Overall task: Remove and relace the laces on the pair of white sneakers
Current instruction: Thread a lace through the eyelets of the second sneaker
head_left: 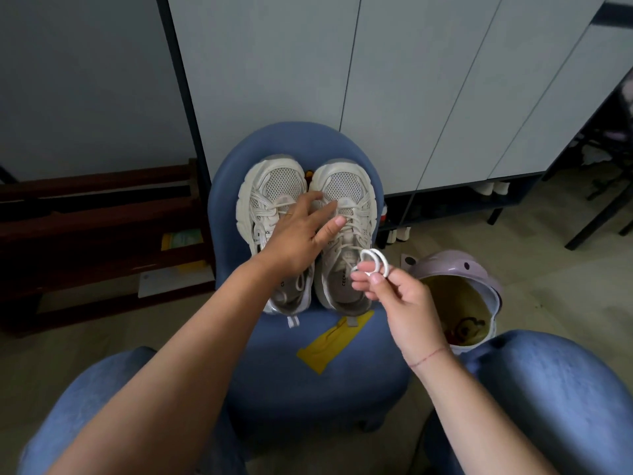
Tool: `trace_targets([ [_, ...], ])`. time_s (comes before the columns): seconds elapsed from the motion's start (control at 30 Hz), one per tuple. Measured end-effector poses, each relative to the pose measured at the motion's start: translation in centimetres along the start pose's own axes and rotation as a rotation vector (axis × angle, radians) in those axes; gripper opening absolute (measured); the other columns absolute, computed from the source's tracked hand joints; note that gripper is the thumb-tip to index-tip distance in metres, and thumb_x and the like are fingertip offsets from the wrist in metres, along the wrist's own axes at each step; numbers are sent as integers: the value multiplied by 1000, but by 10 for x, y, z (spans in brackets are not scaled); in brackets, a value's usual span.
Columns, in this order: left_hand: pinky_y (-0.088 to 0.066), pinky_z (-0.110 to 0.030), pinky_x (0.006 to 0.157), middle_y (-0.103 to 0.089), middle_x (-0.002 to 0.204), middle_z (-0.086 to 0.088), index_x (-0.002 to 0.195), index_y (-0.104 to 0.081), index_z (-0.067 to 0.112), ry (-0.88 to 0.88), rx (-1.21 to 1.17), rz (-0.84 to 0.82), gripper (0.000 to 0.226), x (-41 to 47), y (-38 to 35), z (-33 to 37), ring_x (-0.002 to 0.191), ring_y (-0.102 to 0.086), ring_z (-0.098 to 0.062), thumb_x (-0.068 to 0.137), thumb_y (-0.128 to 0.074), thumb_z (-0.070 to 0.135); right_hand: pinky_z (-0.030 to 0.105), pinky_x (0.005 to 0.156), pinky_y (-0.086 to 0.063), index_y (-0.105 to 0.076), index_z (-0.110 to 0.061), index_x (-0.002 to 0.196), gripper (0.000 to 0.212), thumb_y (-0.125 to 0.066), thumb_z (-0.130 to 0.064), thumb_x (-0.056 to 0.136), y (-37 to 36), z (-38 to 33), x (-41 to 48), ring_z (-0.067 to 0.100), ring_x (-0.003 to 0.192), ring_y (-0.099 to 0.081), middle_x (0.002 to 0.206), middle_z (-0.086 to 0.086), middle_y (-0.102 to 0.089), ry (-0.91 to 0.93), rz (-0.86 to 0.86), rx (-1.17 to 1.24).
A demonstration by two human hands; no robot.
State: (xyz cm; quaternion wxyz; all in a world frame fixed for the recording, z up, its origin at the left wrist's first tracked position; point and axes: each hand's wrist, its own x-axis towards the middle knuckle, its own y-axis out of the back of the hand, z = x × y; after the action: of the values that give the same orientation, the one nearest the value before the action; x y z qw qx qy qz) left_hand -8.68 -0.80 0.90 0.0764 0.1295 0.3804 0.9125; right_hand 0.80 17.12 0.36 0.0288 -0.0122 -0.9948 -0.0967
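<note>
A: Head view, hands?
B: L hand (pixel 301 231) reaches fwd, fingers spread and relaxed over the white sneakers (pixel 346 186), gripping nothing. R hand (pixel 394 296) pinches white loops (pixel 375 260) betw. thumb and fingertips.
A: Materials?
B: Mesh toes, chunky soles, laces (pixel 352 221) threaded. Pair sits side by side on padded blue chair (pixel 308 371), toes twd its back.
A: Room?
B: Yellow strip (pixel 329 341) by heels; lilac bin (pixel 455 269) near chair's right edge.
</note>
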Motion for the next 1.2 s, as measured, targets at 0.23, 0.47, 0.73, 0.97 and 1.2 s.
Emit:
trace_targets([
  [0.23, -24, -47, 119, -21, 159, 2, 150, -42, 26, 0, -8, -12, 64, 1, 1, -1, 145, -25, -23, 97, -32, 60, 16, 66, -51, -64, -18, 97, 16, -47, -17, 99, -11, 26, 18, 15, 78, -68, 91, 5, -72, -274, -34, -117],
  [0.47, -25, -47, 119, -21, 159, 5, 149, -42, 28, 13, -22, -7, 71, 2, -1, -3, 145, -27, -23, 91, -30, 67, 17, 46, -46, -58, -8, 100, 8, -56, -6, 92, -22, 11, 39, 12, 49, -64, 76, 10, -68, -551, -301, -2],
  [0.73, -26, -47, 118, -21, 159, 5, 149, -43, 28, 7, -19, -9, 78, 2, -2, -5, 145, -27, -21, 89, -27, 75, 26, 66, -54, -57, -12, 106, 22, -65, -6, 87, -8, 5, 27, 17, 70, -70, 86, 7, -71, -583, -314, 268],
  [0.97, -25, -47, 118, -20, 159, 3, 150, -41, 26, -1, -8, -10, 67, 2, -1, -3, 146, -26, -22, 96, -30, 63, 32, 74, -53, -47, -32, 118, 35, -60, -15, 90, 23, -9, -8, 22, 86, -70, 106, -7, -66, -436, -272, 222],
  [1.2, -25, -48, 118, -20, 160, 2, 150, -41, 26, -3, 19, -6, 68, 1, -1, -2, 146, -25, -23, 94, -30, 62, 26, 74, -53, -63, -28, 118, 32, -56, -9, 93, 20, -14, -7, 15, 94, -66, 118, -2, -59, -249, -200, 124],
])
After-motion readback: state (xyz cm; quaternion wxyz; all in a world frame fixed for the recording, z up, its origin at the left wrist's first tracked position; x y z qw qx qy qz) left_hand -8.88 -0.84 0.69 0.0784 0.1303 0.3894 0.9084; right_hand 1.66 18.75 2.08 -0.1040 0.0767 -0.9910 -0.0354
